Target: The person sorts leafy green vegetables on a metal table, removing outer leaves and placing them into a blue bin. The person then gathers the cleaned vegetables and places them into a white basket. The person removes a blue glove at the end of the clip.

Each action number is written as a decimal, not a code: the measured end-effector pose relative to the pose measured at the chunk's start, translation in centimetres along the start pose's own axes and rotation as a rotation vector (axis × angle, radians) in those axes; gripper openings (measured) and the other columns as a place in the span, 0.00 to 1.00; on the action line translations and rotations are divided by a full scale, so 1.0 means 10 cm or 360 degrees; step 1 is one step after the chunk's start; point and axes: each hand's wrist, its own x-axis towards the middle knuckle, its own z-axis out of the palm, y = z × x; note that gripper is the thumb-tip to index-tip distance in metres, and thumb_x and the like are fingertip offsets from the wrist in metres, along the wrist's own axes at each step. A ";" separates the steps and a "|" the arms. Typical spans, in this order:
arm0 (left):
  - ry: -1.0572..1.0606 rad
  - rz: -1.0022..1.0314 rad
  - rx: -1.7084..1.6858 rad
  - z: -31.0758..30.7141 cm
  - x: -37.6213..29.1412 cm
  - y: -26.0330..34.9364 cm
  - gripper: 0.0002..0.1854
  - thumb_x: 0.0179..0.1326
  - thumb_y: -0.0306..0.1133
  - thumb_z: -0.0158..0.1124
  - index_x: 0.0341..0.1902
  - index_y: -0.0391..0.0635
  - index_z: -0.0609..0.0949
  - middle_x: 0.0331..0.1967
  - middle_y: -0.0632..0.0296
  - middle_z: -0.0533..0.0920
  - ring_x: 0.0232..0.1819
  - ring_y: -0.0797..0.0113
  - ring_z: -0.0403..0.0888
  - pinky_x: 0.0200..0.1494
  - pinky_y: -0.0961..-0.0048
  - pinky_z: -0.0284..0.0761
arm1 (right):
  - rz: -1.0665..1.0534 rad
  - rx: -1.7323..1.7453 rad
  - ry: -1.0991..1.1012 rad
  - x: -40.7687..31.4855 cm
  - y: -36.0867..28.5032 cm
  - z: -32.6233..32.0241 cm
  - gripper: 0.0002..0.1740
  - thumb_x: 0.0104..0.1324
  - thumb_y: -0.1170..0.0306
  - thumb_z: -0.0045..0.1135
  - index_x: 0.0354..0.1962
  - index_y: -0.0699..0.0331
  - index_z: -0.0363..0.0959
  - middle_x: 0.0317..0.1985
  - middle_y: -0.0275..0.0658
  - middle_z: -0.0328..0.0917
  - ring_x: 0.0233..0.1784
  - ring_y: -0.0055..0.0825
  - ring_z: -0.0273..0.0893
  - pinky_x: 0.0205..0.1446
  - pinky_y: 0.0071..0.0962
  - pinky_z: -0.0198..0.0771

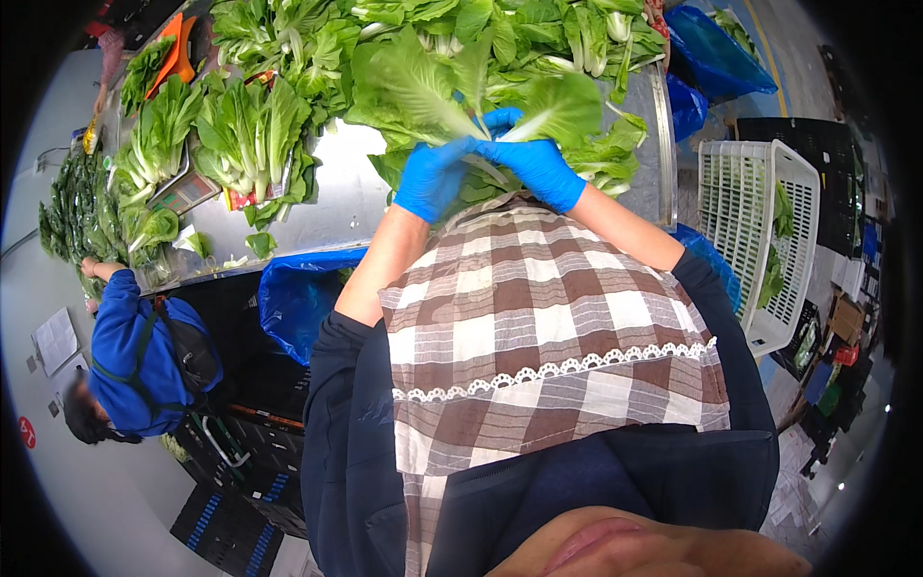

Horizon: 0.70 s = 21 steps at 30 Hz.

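In blue gloves, my left hand (435, 177) and my right hand (537, 169) meet close in front of my checked apron, over the near edge of a metal table (342, 209). Both grip the pale stalk end of a head of leafy greens (476, 131). Its broad leaves fan out, one long leaf (418, 86) to the upper left and another (559, 112) to the right. The fingers hide most of the base. More loose leaves (606, 155) lie right of my hands, and a large pile of leafy greens (505, 29) covers the table beyond.
Bunches of greens (249, 133) sit upright at left, beside a scale (184, 191). A blue-lined bin (299, 299) stands below the table's edge. At left, a co-worker in blue (144, 353) handles bagged greens (83, 205). A white plastic crate (735, 180) is at right.
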 end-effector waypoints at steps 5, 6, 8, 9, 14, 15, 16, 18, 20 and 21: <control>0.0560 -0.0047 -0.0086 0.06 0.06 -0.09 0.30 0.64 0.31 0.62 0.68 0.38 0.65 0.62 0.49 0.74 0.58 0.53 0.76 0.65 0.55 0.69 | 0.0106 -0.0629 0.0011 -0.09 -0.02 -0.06 0.14 0.67 0.65 0.61 0.46 0.65 0.76 0.40 0.37 0.80 0.42 0.19 0.76 0.48 0.22 0.73; 0.0503 -0.0023 -0.0212 0.05 0.06 -0.10 0.31 0.64 0.32 0.62 0.68 0.38 0.65 0.62 0.49 0.74 0.58 0.53 0.76 0.65 0.54 0.69 | 0.0021 -0.0543 -0.0018 -0.08 0.01 -0.07 0.15 0.67 0.65 0.60 0.46 0.65 0.76 0.39 0.37 0.80 0.42 0.20 0.77 0.47 0.22 0.72; 0.0534 -0.0006 -0.0338 0.01 0.04 -0.11 0.31 0.63 0.33 0.61 0.69 0.38 0.64 0.63 0.49 0.74 0.60 0.51 0.74 0.66 0.52 0.68 | -0.0102 -0.0203 -0.0047 -0.05 0.08 -0.12 0.15 0.67 0.63 0.61 0.45 0.65 0.76 0.37 0.36 0.81 0.41 0.20 0.77 0.47 0.22 0.72; 0.0569 0.0000 -0.0415 -0.02 0.04 -0.11 0.32 0.63 0.33 0.60 0.69 0.38 0.63 0.63 0.49 0.74 0.61 0.50 0.74 0.67 0.52 0.67 | -0.0080 -0.0071 0.0004 -0.02 0.12 -0.13 0.16 0.67 0.62 0.61 0.44 0.66 0.76 0.37 0.36 0.81 0.40 0.21 0.77 0.46 0.22 0.72; 0.0271 0.0016 -0.0466 -0.07 0.01 -0.14 0.33 0.62 0.34 0.62 0.69 0.37 0.64 0.64 0.51 0.73 0.66 0.53 0.69 0.70 0.55 0.63 | -0.0030 -0.0163 -0.0196 0.00 0.22 -0.20 0.18 0.59 0.66 0.70 0.44 0.65 0.78 0.36 0.35 0.82 0.39 0.20 0.78 0.41 0.24 0.74; 0.0246 0.0026 -0.0465 -0.07 0.01 -0.15 0.33 0.63 0.33 0.61 0.70 0.38 0.63 0.64 0.50 0.73 0.67 0.50 0.68 0.70 0.52 0.63 | -0.0027 -0.0309 -0.0113 0.00 0.22 -0.19 0.15 0.60 0.67 0.69 0.42 0.65 0.77 0.35 0.34 0.81 0.38 0.19 0.77 0.41 0.24 0.74; 0.0183 0.0049 -0.0467 -0.08 0.01 -0.16 0.34 0.63 0.33 0.61 0.71 0.39 0.62 0.64 0.49 0.72 0.69 0.48 0.66 0.71 0.49 0.62 | -0.0066 -0.0440 -0.0063 -0.01 0.22 -0.19 0.13 0.61 0.69 0.68 0.41 0.65 0.77 0.35 0.34 0.80 0.38 0.18 0.77 0.41 0.23 0.74; 0.0352 -0.0038 -0.0488 -0.08 0.02 -0.18 0.29 0.63 0.32 0.62 0.66 0.38 0.67 0.61 0.52 0.75 0.63 0.54 0.72 0.67 0.56 0.66 | -0.0282 -0.0581 -0.0001 -0.02 0.23 -0.18 0.13 0.62 0.69 0.67 0.42 0.64 0.76 0.36 0.34 0.80 0.38 0.20 0.77 0.41 0.23 0.74; 0.0380 -0.0079 -0.0494 -0.08 0.03 -0.22 0.25 0.64 0.32 0.63 0.63 0.38 0.70 0.58 0.53 0.77 0.58 0.57 0.75 0.63 0.60 0.69 | -0.0582 -0.0623 0.0018 -0.04 0.24 -0.19 0.19 0.60 0.64 0.68 0.47 0.62 0.77 0.39 0.36 0.80 0.40 0.25 0.79 0.41 0.26 0.74; 0.0341 -0.0085 -0.0484 -0.08 0.02 -0.23 0.23 0.65 0.32 0.63 0.61 0.38 0.71 0.57 0.54 0.78 0.57 0.58 0.76 0.62 0.61 0.70 | -0.0677 -0.0719 0.0012 -0.04 0.24 -0.19 0.20 0.59 0.65 0.68 0.48 0.60 0.76 0.39 0.37 0.80 0.40 0.29 0.78 0.42 0.28 0.74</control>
